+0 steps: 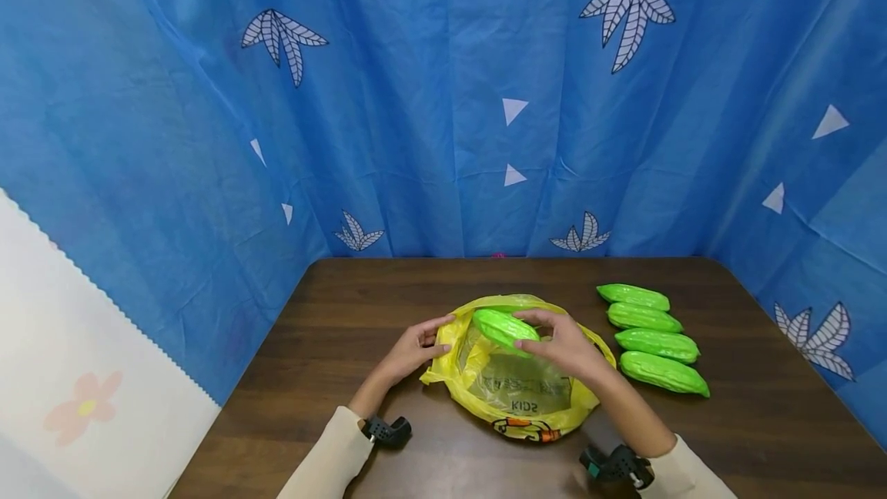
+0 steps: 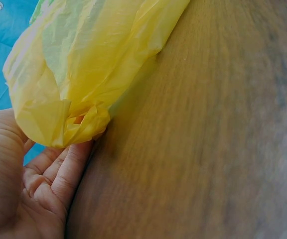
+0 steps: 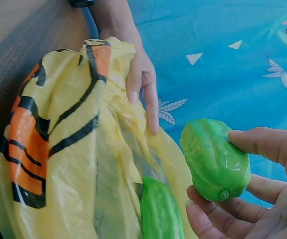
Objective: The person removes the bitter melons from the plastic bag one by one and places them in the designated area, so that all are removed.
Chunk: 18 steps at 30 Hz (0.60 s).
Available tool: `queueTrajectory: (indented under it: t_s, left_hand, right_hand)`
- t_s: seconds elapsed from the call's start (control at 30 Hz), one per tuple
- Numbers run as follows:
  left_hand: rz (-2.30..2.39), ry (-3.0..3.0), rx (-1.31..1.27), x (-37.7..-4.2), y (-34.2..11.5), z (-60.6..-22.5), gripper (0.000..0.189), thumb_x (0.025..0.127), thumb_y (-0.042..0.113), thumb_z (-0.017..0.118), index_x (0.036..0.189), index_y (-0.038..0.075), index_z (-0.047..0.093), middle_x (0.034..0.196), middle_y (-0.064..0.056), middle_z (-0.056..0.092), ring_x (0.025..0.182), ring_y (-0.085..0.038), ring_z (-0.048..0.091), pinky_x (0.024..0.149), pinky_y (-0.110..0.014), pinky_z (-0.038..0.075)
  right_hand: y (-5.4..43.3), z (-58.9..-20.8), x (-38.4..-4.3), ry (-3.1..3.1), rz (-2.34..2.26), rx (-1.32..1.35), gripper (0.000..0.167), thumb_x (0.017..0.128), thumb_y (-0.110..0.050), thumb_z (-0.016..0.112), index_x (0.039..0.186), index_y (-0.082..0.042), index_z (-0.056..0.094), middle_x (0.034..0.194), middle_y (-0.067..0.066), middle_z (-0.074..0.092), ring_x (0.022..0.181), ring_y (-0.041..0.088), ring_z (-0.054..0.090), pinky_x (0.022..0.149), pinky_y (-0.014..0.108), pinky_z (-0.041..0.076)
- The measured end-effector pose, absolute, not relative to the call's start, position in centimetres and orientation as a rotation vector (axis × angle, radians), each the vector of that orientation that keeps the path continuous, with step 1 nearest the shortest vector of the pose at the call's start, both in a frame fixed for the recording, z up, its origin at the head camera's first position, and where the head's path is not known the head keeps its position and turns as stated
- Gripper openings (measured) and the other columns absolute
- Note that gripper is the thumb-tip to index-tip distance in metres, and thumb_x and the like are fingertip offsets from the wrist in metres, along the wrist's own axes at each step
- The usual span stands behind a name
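Yellow bag (image 1: 476,405) sits mouth-up on brown table (image 1: 367,299), one green gourd (image 3: 161,211) inside. Left hand (image 1: 407,351) touches left rim, fingers loosely extended. Right hand (image 1: 567,346) grips another gourd (image 1: 500,327) above opening. Four more gourds (image 1: 644,319) lined up right. Blue curtain (image 1: 416,137) behind.

The word "KIDS" (image 1: 524,406) can be read, flipped, on the yellow bag (image 1: 513,386) at lower centre; the lettering (image 1: 516,385) above it is blurred.
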<state>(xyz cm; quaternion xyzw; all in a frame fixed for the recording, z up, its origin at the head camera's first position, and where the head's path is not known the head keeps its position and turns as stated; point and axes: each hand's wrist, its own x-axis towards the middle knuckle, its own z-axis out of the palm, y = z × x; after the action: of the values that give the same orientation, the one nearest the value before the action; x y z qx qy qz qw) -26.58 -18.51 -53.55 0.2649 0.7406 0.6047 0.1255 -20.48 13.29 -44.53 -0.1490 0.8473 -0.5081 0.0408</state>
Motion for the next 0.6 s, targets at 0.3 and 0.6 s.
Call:
queueTrajectory:
  t_s: [0.3, 0.6]
  left_hand:
    - [1.767, 2.130, 0.788, -26.7, -18.5, -53.6, 0.058, 0.100, 0.008, 0.065, 0.153, 0.003, 0.043, 0.151, -0.022, 0.047, 0.118, -0.027, 0.065, 0.086, -0.033, 0.059]
    - [1.785, 2.126, 0.732, -26.5, -18.5, -53.7, 0.059, 0.099, 0.005, 0.066, 0.153, 0.006, 0.045, 0.148, -0.021, 0.051, 0.117, -0.030, 0.065, 0.085, -0.033, 0.060]
  right_hand:
    - [14.3, -43.7, -20.0, 2.567, -1.585, -0.485, 0.051, 0.091, -0.029, 0.078, 0.136, -0.010, 0.064, 0.139, 0.016, 0.060, 0.119, 0.035, 0.060, 0.088, 0.044, 0.057]
    - [14.9, -43.5, -19.7, 2.504, -1.661, -0.470, 0.053, 0.090, -0.028, 0.079, 0.137, -0.010, 0.063, 0.138, 0.016, 0.060, 0.099, 0.024, 0.066, 0.079, 0.036, 0.057]
